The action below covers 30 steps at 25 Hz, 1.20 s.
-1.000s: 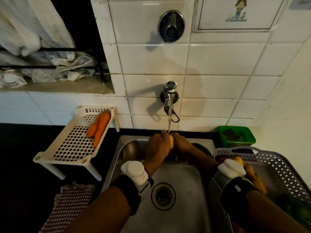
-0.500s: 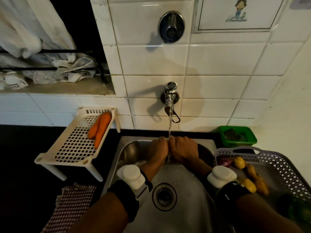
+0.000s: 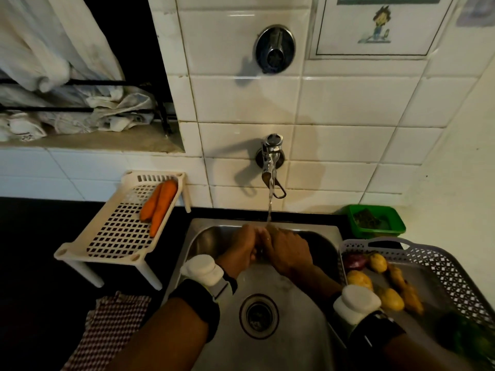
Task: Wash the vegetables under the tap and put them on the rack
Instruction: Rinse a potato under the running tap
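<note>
My left hand (image 3: 242, 249) and my right hand (image 3: 288, 253) are pressed together over the steel sink (image 3: 292, 341), directly under the water stream (image 3: 270, 210) from the wall tap (image 3: 272, 159). Their fingers curl round a yellow potato that is hidden between them now. Two carrots (image 3: 160, 204) lie on the white plastic rack (image 3: 117, 236) on the counter at the left. The grey basket (image 3: 442, 263) at the right holds yellow potatoes (image 3: 360, 279), a red onion (image 3: 353, 261), brownish roots (image 3: 401, 279) and something green (image 3: 468, 336).
A green tub (image 3: 375, 220) with a scrub pad stands behind the basket by the wall. A checked cloth (image 3: 107, 325) lies on the dark counter in front of the rack. White cloths (image 3: 67, 103) fill the window ledge at the upper left.
The yellow potato showed between my hands a second ago. My hands have closed over it and shifted slightly under the stream, and it is now hidden.
</note>
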Each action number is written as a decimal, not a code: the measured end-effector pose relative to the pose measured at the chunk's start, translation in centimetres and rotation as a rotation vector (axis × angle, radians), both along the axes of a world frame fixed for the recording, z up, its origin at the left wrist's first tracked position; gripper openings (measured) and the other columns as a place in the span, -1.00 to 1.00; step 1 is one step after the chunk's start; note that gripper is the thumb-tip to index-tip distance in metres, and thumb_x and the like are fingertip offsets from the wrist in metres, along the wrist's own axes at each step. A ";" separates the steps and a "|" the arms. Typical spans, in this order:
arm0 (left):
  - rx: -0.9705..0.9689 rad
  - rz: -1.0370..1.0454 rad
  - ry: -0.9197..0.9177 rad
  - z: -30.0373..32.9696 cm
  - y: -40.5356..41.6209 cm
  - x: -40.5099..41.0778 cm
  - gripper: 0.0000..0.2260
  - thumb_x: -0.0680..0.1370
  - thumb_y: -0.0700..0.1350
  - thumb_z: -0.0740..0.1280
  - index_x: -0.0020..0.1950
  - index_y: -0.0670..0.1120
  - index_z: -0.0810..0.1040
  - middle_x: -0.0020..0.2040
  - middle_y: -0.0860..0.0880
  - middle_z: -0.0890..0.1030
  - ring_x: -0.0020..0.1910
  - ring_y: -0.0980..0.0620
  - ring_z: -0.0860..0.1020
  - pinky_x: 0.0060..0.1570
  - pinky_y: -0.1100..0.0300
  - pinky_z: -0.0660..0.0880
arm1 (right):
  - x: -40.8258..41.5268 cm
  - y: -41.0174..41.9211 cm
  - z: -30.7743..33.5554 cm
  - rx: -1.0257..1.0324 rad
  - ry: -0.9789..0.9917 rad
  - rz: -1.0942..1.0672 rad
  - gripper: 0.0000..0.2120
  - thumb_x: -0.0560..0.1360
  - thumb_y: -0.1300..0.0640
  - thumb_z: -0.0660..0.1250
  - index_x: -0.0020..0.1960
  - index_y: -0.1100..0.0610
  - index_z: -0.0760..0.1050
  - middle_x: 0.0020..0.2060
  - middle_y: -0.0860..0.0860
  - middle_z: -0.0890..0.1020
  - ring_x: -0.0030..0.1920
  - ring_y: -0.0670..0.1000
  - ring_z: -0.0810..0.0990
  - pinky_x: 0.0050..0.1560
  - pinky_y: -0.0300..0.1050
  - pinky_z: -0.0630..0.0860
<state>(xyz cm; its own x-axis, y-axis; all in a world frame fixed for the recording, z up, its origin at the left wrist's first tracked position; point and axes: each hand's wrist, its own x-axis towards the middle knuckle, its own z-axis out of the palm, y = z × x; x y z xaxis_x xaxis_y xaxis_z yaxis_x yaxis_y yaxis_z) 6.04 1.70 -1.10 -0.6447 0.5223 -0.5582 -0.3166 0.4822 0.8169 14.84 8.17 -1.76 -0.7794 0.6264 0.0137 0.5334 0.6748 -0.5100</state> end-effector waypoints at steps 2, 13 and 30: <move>0.011 -0.021 -0.084 0.8 0.3 0.5 -0.67 0.63 -0.04 0.08 -0.33 -0.07 0.33 -0.44 -0.02 0.28 -0.64 0.16 0.23 -0.68 0.44 0.15 | 0.1 0.3 -0.6 0.064 0.005 0.001 -0.53 0.60 -0.21 -0.12 0.25 0.02 0.37 0.10 0.06 0.60 0.04 0.07 0.60 0.02 -0.05 0.47; 0.006 -0.114 0.591 -2.3 -0.1 1.4 -0.50 0.60 0.24 -0.06 0.03 -0.04 0.54 -0.01 -0.07 0.59 0.08 -0.08 0.55 0.25 0.02 0.41 | -1.2 3.6 1.5 -1.172 0.002 -0.320 -0.46 0.59 -0.16 -0.03 -0.48 0.09 0.28 -0.68 -0.01 0.31 -0.71 -0.07 0.24 -0.64 -0.37 0.20; 0.157 0.270 -0.249 -0.9 1.8 1.5 -0.76 0.56 0.03 0.22 -0.15 -0.11 0.49 -0.23 -0.12 0.54 -0.29 -0.02 0.48 -0.27 0.19 0.45 | -0.2 0.9 -1.6 0.170 0.190 0.034 -0.70 0.58 -0.01 0.20 0.28 0.03 0.45 0.15 0.02 0.54 0.15 0.01 0.50 0.08 -0.16 0.44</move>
